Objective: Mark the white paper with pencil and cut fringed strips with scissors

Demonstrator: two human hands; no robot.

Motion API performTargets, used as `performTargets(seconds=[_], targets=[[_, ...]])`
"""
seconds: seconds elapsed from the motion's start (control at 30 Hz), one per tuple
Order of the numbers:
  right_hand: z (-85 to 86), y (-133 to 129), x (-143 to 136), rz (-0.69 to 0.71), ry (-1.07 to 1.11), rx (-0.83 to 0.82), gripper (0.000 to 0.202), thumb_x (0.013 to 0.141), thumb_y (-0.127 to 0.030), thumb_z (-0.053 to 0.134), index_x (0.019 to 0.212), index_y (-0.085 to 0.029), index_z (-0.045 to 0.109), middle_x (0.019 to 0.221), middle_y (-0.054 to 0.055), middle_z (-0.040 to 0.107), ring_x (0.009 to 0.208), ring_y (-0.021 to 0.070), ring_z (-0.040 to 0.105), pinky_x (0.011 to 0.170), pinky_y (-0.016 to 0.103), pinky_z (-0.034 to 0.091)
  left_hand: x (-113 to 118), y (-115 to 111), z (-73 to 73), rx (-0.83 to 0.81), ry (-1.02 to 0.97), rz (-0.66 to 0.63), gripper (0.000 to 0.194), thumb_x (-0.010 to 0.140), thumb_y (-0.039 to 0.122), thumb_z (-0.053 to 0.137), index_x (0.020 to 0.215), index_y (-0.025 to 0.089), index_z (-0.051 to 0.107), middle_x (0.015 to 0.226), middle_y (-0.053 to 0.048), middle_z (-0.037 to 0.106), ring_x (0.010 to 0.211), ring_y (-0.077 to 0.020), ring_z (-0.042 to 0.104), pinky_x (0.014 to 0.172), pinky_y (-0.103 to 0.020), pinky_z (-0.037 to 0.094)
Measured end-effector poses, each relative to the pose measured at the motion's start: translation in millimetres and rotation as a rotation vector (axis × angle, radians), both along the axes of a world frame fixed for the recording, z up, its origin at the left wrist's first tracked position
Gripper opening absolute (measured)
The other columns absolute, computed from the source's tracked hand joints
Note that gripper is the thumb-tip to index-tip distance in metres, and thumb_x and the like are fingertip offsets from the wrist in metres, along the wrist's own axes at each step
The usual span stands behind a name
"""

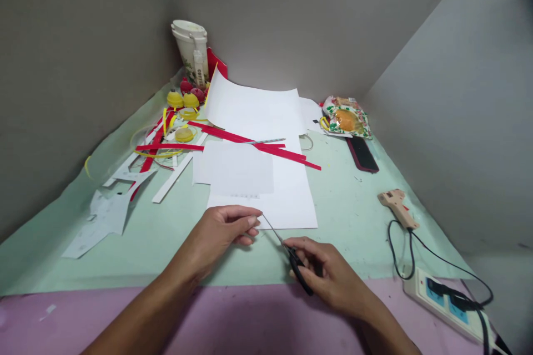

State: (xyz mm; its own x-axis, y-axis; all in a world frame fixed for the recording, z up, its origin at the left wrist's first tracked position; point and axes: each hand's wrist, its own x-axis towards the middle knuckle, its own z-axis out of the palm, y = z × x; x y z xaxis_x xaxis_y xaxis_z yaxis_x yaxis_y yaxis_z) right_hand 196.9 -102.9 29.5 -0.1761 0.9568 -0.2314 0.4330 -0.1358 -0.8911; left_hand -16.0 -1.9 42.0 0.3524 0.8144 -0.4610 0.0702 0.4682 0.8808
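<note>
My right hand (322,272) grips the black handles of a pair of scissors (300,273), whose thin blades point up and left. The blade tips reach the fingertips of my left hand (233,227). That hand is pinched closed, and whatever lies between its thumb and fingers is too small to make out. Just beyond both hands lie white paper sheets (291,199), overlapping, the back one curling up. Red strips (233,136) and a patterned pencil-like stick (266,141) rest across the sheets.
At the left are paper scraps (110,213), yellow round pieces (183,101), white strips (172,180) and a white cup (191,50). On the right are a printed packet (347,121), a phone (362,154), a glue gun (397,205) and a power strip (443,302) with cables.
</note>
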Motion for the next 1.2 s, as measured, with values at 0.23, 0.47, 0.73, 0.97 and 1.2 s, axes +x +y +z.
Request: performTargets(seconds=[0.23, 0.47, 0.73, 0.97, 1.2], targets=[[2.5, -1.1, -0.6, -0.007, -0.021, 0.026, 0.040, 0.080, -0.013, 0.056, 0.119, -0.019, 0.062, 0.067, -0.004, 0.044, 0.060, 0.0112, 0.041, 0.057, 0.023, 0.036, 1.6, 0.0, -0.2, -0.013, 0.009, -0.031, 0.018, 0.075, 0.026, 0.071, 0.087, 0.012, 0.075, 0.082, -0.011, 0.075, 0.064, -0.0146, 0.067, 0.056, -0.022, 0.052], [2.8, -2.2, -0.3, -0.004, -0.012, 0.026, 0.041, 0.079, -0.010, 0.056, 0.119, -0.020, 0.062, 0.068, -0.004, 0.045, 0.061, 0.0109, 0.042, 0.058, 0.022, 0.037, 0.8, -1.1, -0.7, -0.197, -0.093, -0.035, 0.023, 0.080, 0.022, 0.067, 0.098, 0.009, 0.068, 0.091, -0.014, 0.075, 0.076, -0.0183, 0.071, 0.071, -0.027, 0.057], [3.3, -3.3, 0.5, 0.011, -0.031, 0.026, 0.043, 0.079, -0.009, 0.056, 0.120, -0.019, 0.061, 0.068, -0.005, 0.046, 0.061, 0.0104, 0.042, 0.057, 0.021, 0.036, -1.2, 0.1, 2.1, -0.257, -0.166, -0.071, 0.022, 0.082, 0.016, 0.061, 0.101, 0.007, 0.064, 0.099, -0.018, 0.073, 0.085, -0.0210, 0.071, 0.081, -0.031, 0.056], [3.0, -3.4, 0.8, 0.013, -0.048, 0.042, 0.045, 0.078, -0.008, 0.055, 0.121, -0.021, 0.061, 0.069, -0.005, 0.047, 0.063, 0.0102, 0.044, 0.059, 0.021, 0.037, -0.5, -0.2, -1.2, -0.232, -0.175, -0.086, 0.016, 0.083, 0.020, 0.061, 0.095, 0.009, 0.063, 0.097, -0.015, 0.074, 0.085, -0.0204, 0.071, 0.080, -0.030, 0.056], [4.2, -2.6, -0.2, 0.024, -0.055, 0.036, 0.045, 0.078, -0.008, 0.055, 0.122, -0.021, 0.060, 0.070, -0.004, 0.047, 0.062, 0.0103, 0.044, 0.058, 0.021, 0.036, -0.5, 0.0, -0.9, -0.206, -0.163, -0.074, 0.015, 0.082, 0.022, 0.065, 0.092, 0.011, 0.063, 0.097, -0.013, 0.074, 0.082, -0.0174, 0.071, 0.079, -0.028, 0.056]])
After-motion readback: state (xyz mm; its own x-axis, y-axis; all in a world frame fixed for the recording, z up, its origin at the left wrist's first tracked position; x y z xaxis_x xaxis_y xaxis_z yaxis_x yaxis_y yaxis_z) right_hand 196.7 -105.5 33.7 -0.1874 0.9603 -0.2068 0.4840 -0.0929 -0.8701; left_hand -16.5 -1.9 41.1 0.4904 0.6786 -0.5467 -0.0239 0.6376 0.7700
